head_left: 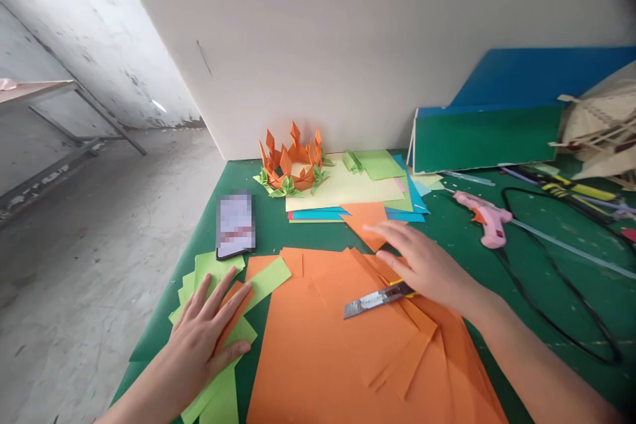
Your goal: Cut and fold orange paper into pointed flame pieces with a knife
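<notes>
My left hand (pixel 211 318) lies flat with fingers spread on loose green paper pieces (pixel 271 283) and a small orange paper strip (pixel 229 321). My right hand (pixel 430 271) hovers over the right side of a stack of orange paper sheets (pixel 318 364), fingers stretched out and thumb apart. Its fingertips reach a small orange paper piece (pixel 366 212); whether they touch it I cannot tell. Under that hand, a utility knife (pixel 372 303) rests on the orange sheets with its blade out, the handle partly hidden.
Behind stands an orange and green folded-paper crown (pixel 293 175), beside stacked coloured paper (pixel 342 189). A phone (pixel 235 222) lies at left on the green table (pixel 173 351). To the right are a pink glue gun (pixel 489 215), its black cord (pixel 539 308) and a green board (pixel 487 139).
</notes>
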A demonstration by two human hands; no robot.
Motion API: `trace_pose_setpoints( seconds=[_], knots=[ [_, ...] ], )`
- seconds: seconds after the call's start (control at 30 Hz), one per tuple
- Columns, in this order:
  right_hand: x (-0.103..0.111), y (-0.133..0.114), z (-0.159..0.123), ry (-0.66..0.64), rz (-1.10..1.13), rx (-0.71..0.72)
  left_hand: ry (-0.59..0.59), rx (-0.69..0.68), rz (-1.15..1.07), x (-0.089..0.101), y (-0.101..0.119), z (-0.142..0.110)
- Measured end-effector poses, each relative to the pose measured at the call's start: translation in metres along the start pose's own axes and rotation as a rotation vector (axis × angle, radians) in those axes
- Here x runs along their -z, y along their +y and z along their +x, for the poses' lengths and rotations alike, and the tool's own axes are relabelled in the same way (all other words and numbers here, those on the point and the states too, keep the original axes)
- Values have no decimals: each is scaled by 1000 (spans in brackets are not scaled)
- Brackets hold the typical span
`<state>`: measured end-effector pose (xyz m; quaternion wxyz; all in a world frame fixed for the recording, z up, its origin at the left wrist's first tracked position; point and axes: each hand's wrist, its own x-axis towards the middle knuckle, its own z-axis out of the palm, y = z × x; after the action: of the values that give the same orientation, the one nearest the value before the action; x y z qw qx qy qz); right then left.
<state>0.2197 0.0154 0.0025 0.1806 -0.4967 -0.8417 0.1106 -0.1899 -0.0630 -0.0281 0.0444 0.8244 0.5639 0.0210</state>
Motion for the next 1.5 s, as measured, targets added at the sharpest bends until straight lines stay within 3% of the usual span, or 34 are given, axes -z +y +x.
trace_pose_setpoints(
  seconds=[0.2,0.3,0.4,0.57,0.7,0.87,1.0,1.23,1.3,1.5],
  knots=[
    [7,-1,-30,-314,161,-78,45,45,6,27,24,-4],
    [14,8,-36,-386,236,-131,47,-32,-84,47,45,17],
    [18,15,-35,-411,309,-169,-61,-199,-204,56,69,52],
    [23,26,-33,-357,265,-200,-157,-506,-347,41,103,110],
    [27,35,-36,-306,164,-228,-147,-519,-319,23,119,130],
    [17,44,-35,-210,85,-196,-124,-500,-333,16,120,133],
    [0,51,-28,-27,9,-130,-118,-461,-433,14,114,134],
    [-16,39,-12,174,-67,-91,-172,-400,-628,7,108,138],
    [-17,35,-8,182,-71,-74,-160,-409,-667,7,108,139],
    [-6,40,-14,41,44,-14,-171,-417,-734,13,110,137]
  ],
)
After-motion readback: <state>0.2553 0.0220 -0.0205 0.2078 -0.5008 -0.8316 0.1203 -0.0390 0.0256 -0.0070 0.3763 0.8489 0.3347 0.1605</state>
